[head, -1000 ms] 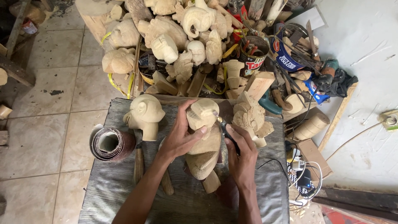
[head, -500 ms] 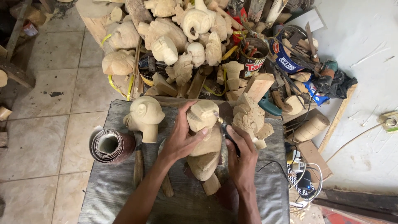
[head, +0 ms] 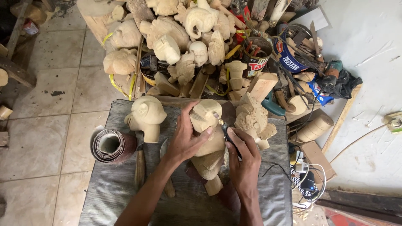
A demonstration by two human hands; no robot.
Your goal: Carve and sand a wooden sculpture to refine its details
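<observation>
Currently mid-carve: left hand point(head: 184, 140) was clamped on the figure point(head: 208, 138) on the grey mat point(head: 125, 188), thumb on its head. Right hand point(head: 243, 161) pinched a small rotary tool point(head: 224, 129), tip at the head's right side. Next move likely needed steady bracing and light tip pressure.

Pale square floor tiles point(head: 50, 75) run down the left, scuffed and dusty. Grey cloth point(head: 125, 196) covers the low work table. Beyond it sits a heap of unfinished wooden carvings point(head: 176, 37); bare concrete floor point(head: 368, 83) spreads right, daylight flat.
</observation>
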